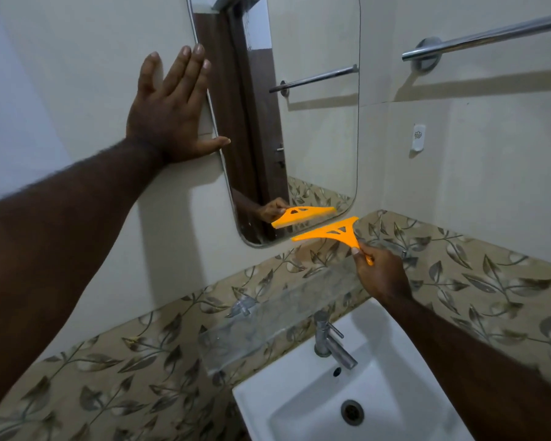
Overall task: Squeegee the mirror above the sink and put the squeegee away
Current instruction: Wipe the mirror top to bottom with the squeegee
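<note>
Right hand (pixel 380 275) grips the orange squeegee (pixel 331 232) just below the mirror (pixel 315 138). Left hand (pixel 169 113), fingers spread, lies flat on the mirror's left edge.

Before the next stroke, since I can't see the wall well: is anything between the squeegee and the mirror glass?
Nothing visible. The right hand holds the orange squeegee just below the mirror's bottom edge, with open air between. The left hand lies flat at the mirror's left edge, clear of the blade.

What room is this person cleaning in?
Most likely a bathroom. There is a white sink with a metal tap, a mirror on the wall above it, and a towel rail beside that.
</note>
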